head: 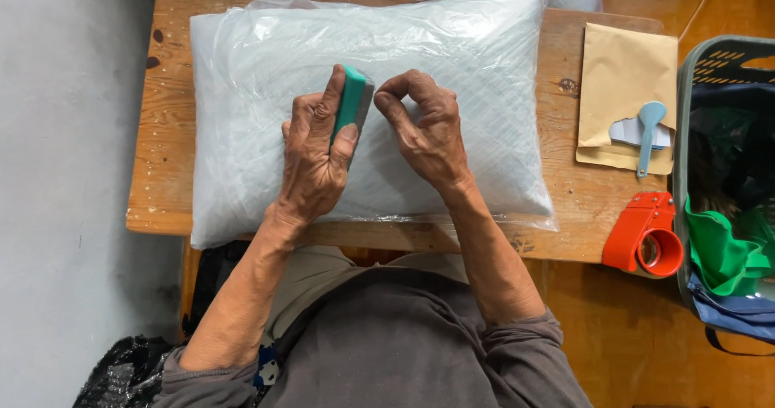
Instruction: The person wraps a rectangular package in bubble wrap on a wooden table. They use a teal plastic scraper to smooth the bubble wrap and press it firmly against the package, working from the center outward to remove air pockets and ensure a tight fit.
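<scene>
Head view: left hand, frame centre, grips upright teal block; right hand just beside it, fingertips pinched narrow on clear wrap of bagged pillow, whose long axis runs left-right across the tabletop
</scene>
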